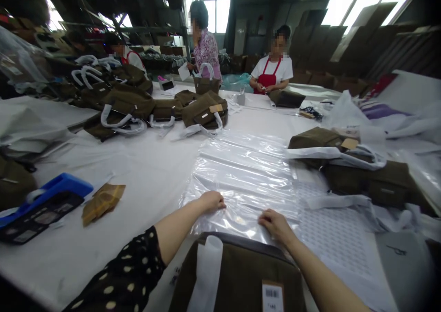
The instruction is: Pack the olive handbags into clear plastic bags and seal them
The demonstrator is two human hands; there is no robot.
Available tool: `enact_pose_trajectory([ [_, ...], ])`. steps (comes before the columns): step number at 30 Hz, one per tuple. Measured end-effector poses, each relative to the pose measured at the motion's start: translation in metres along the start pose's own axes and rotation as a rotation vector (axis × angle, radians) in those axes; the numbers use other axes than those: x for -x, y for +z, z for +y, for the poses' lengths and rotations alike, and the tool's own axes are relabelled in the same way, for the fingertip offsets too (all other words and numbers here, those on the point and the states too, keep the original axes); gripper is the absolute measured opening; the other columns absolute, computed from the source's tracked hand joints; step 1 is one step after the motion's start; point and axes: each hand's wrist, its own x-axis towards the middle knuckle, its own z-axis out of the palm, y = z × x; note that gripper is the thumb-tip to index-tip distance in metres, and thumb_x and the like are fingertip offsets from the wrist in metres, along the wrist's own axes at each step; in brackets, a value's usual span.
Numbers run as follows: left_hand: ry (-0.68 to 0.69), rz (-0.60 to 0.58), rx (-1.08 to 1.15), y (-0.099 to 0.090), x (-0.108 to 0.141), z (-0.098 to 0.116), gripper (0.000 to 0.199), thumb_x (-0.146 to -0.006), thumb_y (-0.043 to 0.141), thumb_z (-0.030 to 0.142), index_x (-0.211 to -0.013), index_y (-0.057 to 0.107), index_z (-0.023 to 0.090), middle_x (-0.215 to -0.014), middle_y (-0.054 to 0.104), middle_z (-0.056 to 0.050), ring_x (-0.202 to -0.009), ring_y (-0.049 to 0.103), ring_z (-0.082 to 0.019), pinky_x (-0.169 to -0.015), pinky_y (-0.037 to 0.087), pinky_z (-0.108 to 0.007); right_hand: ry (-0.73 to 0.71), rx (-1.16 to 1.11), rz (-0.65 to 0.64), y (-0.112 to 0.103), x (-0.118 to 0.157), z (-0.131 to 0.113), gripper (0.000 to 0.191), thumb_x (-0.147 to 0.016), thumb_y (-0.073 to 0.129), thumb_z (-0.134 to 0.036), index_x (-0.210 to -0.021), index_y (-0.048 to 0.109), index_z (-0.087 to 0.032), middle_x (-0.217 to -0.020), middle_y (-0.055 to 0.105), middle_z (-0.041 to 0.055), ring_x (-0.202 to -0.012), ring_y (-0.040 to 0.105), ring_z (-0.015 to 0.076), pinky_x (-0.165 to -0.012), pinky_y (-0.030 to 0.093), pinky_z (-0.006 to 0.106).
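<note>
A clear plastic bag (244, 165) lies flat on the white table, beyond a dark olive handbag (248, 275) at the near edge. That handbag has a wrapped handle and a barcode tag. My left hand (212, 201) is closed on the plastic near its lower left part, the fingers pressed together. Opposite it, my right hand (274, 224) pinches the plastic close to the handbag's top edge. The two hands are apart, with wrinkled plastic between them.
Olive bags (205, 110) are heaped at the back left, and others (375, 178) lie at the right. A blue tape dispenser (65, 185) and brown paper (103, 201) sit at the left. Across the table (148, 165), a person in a red apron (270, 75) handles a bag.
</note>
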Motion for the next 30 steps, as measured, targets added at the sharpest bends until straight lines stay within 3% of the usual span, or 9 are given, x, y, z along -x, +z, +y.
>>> enact_pose_trajectory([
  [4,-0.035,-0.105,-0.038,-0.015,-0.017,-0.008,0.04,-0.091,0.039,0.041,-0.077,0.063,0.012,-0.076,0.065,-0.005,-0.069,0.059,-0.014,-0.069,0.045,-0.029,0.049,0.088,-0.123,-0.013,-0.016,-0.004,0.038,-0.089,0.03,-0.037,-0.071,0.058,-0.018,-0.068,0.06,0.0023,-0.066,0.055,0.0167,-0.062,0.042,0.027],
  [6,-0.035,-0.096,-0.058,-0.017,-0.015,-0.005,0.052,-0.093,0.027,0.045,-0.08,0.064,0.011,-0.08,0.065,-0.006,-0.075,0.061,-0.016,-0.071,0.044,-0.027,0.028,0.14,-0.159,-0.013,-0.017,-0.01,0.026,-0.083,0.045,-0.041,-0.081,0.058,-0.018,-0.076,0.061,0.002,-0.07,0.055,0.017,-0.063,0.04,0.026],
  [10,-0.006,0.001,-0.152,-0.005,0.008,0.015,0.051,-0.079,0.049,0.056,-0.1,0.06,0.011,-0.095,0.063,-0.012,-0.084,0.061,-0.026,-0.072,0.046,-0.032,0.02,0.288,-0.129,-0.003,-0.012,-0.017,0.014,-0.077,0.056,-0.029,-0.081,0.058,-0.016,-0.081,0.062,0.0063,-0.079,0.055,0.0209,-0.07,0.037,0.028],
  [12,0.026,0.077,-0.22,0.001,0.025,0.026,0.049,-0.073,0.061,0.043,-0.111,0.054,0.013,-0.104,0.059,-0.014,-0.09,0.059,-0.029,-0.075,0.046,-0.038,0.031,0.32,-0.117,-0.003,-0.011,-0.017,0.021,-0.086,0.039,-0.024,-0.079,0.057,-0.016,-0.077,0.062,0.006,-0.076,0.057,0.0185,-0.068,0.037,0.027],
  [15,0.078,0.195,-0.307,0.002,0.044,0.037,0.034,-0.08,0.048,0.02,-0.113,0.05,0.015,-0.107,0.055,-0.015,-0.096,0.056,-0.029,-0.082,0.044,-0.041,0.017,0.355,-0.094,-0.008,-0.013,-0.019,0.031,-0.092,0.024,-0.023,-0.084,0.054,-0.018,-0.074,0.062,0.0031,-0.071,0.058,0.0152,-0.065,0.038,0.024],
  [19,0.134,0.298,-0.388,-0.008,0.053,0.043,0.04,-0.086,0.032,0.009,-0.124,0.042,0.016,-0.109,0.054,-0.015,-0.098,0.054,-0.027,-0.086,0.041,-0.043,-0.029,0.499,0.017,-0.018,-0.014,-0.038,0.02,-0.088,0.041,-0.035,-0.087,0.051,-0.017,-0.076,0.06,0.0059,-0.076,0.058,0.0222,-0.067,0.038,0.03],
  [23,0.14,0.3,-0.43,-0.022,0.067,0.033,0.031,-0.087,0.035,0.009,-0.112,0.052,0.015,-0.094,0.06,-0.014,-0.086,0.059,-0.025,-0.077,0.045,-0.04,-0.093,0.614,0.11,-0.035,-0.001,-0.045,0.021,-0.079,0.049,-0.017,-0.1,0.051,-0.015,-0.086,0.06,0.0094,-0.083,0.058,0.026,-0.065,0.039,0.031],
  [28,0.197,0.254,-0.423,-0.038,0.107,0.013,0.018,-0.085,0.044,0.009,-0.09,0.059,0.017,-0.087,0.064,-0.007,-0.088,0.059,-0.021,-0.08,0.044,-0.032,-0.518,0.671,0.146,-0.056,0.038,-0.02,0.034,-0.083,0.036,-0.004,-0.106,0.055,-0.021,-0.096,0.062,0.0052,-0.089,0.058,0.0197,-0.081,0.042,0.033],
  [30,0.199,0.239,-0.406,-0.041,0.113,0.01,0.014,-0.084,0.048,0.012,-0.084,0.061,0.018,-0.086,0.065,-0.005,-0.088,0.059,-0.019,-0.079,0.044,-0.029,-0.513,0.672,0.097,-0.053,0.049,-0.017,0.038,-0.081,0.034,0.0,-0.1,0.058,-0.023,-0.092,0.064,0.0032,-0.087,0.059,0.0181,-0.082,0.043,0.032],
])
